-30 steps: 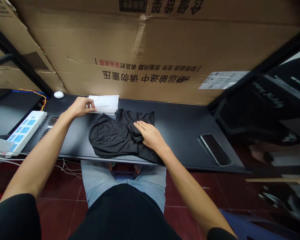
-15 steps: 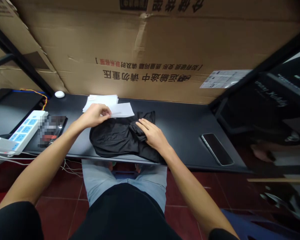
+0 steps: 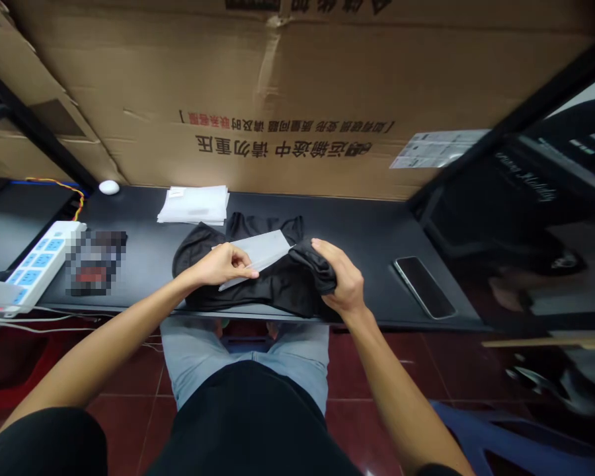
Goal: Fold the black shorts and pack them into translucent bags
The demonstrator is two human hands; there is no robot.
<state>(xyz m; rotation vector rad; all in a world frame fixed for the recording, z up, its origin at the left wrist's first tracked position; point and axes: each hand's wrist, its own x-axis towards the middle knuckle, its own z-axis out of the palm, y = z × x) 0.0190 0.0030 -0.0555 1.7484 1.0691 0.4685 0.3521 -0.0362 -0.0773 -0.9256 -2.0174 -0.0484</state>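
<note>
My left hand (image 3: 228,264) pinches a translucent white plastic bag (image 3: 265,246) between thumb and fingers. The bag lies slanted over black cloth, its far end close to my right hand. In my right hand (image 3: 344,277) is a bunched, folded piece of black cloth (image 3: 313,264), gripped from the right side and lifted a little. More black cloth (image 3: 282,291) is spread on the desk beneath both hands. Behind my left hand sits a stack of similar white bags (image 3: 196,205), with a small label on top.
A black desk (image 3: 367,225) runs up against a large cardboard sheet (image 3: 327,73). A phone (image 3: 425,286) rests on the right. On the left are a white power strip (image 3: 42,264), a blurred-out item (image 3: 96,263) and a white round object (image 3: 109,188). Another person is at far right.
My left hand has carried the bag right and nearer, away from the stack and over the cloth. My right hand has closed on the folded cloth and moved right, raising it slightly.
</note>
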